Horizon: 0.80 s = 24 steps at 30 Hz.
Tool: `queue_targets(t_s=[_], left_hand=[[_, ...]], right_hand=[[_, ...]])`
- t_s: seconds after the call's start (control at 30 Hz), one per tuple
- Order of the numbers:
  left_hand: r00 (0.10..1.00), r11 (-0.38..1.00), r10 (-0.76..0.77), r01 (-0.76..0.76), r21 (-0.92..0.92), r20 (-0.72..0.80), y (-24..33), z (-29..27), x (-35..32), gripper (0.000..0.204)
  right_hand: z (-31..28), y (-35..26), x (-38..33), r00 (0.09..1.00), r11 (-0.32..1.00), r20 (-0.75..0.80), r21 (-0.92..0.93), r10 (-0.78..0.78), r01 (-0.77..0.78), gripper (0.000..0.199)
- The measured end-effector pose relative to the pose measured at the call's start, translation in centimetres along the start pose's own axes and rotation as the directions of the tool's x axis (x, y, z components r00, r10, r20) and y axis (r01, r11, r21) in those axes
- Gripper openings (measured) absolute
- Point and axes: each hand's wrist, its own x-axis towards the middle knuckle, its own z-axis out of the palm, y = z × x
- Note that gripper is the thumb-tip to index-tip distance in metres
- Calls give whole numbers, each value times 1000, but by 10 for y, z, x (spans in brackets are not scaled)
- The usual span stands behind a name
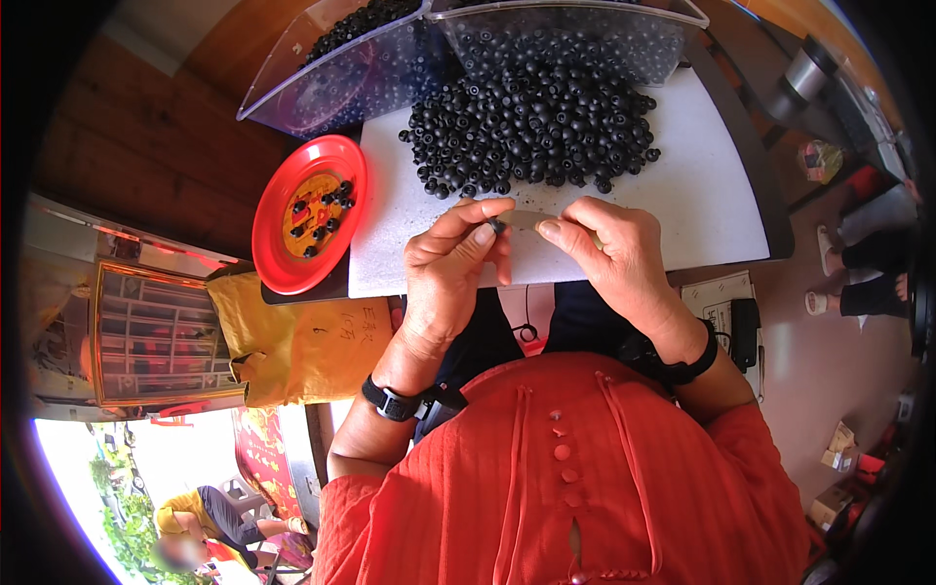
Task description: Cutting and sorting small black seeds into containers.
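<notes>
Just above the near edge of the white work surface [390, 224], my left hand [451, 258] pinches a small black round part [498, 225] between thumb and fingers. My right hand [614, 249] is closed on a small thin blade [526, 218], whose tip reaches toward that part. Its handle is hidden in my fingers. Beyond both hands lies a big heap of black round parts [536, 122], many with a hole in one end. On the left, a red plate [268, 229] holds several similar black parts.
Behind the heap stand two clear plastic bins [336, 102] with more black parts. A yellow bag [292, 336] hangs at the left below the plate. A metal cup [809, 68] is at the far right. Other people are at the lower left and the right.
</notes>
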Motion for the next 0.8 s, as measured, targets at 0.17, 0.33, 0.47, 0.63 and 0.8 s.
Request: queue_targets(t_s=[0.17, 0.33, 0.47, 0.63, 0.8], left_hand=[[1000, 1000, 11, -11, -5, -11, 0, 3, -1, 27], [999, 999, 34, -34, 17, 11, -3, 0, -1, 26], [998, 998, 58, -58, 23, 11, -3, 2, 0, 25], [998, 998, 58, -58, 24, -3, 0, 4, 0, 24], [999, 996, 23, -27, -82, -39, 4, 4, -2, 22]], right_hand=[[0, 0, 0, 1000, 1000, 5, -7, -4, 4, 33], [0, 1, 0, 1000, 999, 14, -29, -24, 25, 35], [3, 2, 0, 995, 992, -4, -80, -97, 97, 37], [3, 1, -2, 981, 978, -33, -89, -190, 186, 35], [-1, -3, -1, 998, 987, -12, 151, 57, -54, 29]])
